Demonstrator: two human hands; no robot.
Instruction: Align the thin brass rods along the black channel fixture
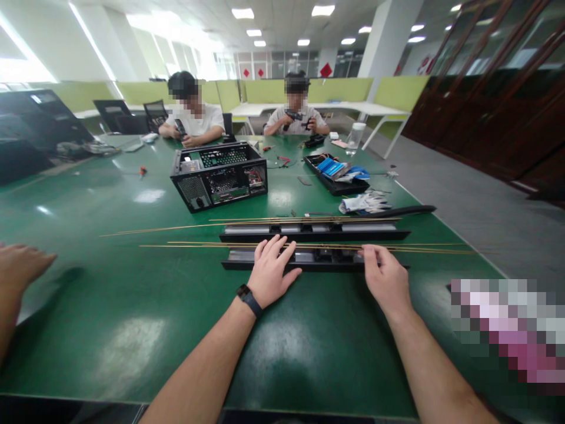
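Observation:
My left hand (274, 271), a dark watch on its wrist, lies with fingers spread over the near black channel-like strip (309, 267) and the thin brass-coloured rods (189, 244) along it. Farther right, my right hand (386, 280) has thumb and forefinger pinched on the rods above the strip's right part; the exact grip is partly hidden. Behind it lies a second black strip (318, 237) with grey and black sections. More thin rods (154, 229) run along that one, sticking out past its left end.
An open computer case (220, 176) stands beyond the strips. Right of it are a black tray (338, 189) with blue items, work gloves (364, 202) and a bottle (354, 138). Another person's hand (24, 268) is at left; two people sit opposite, holding tools.

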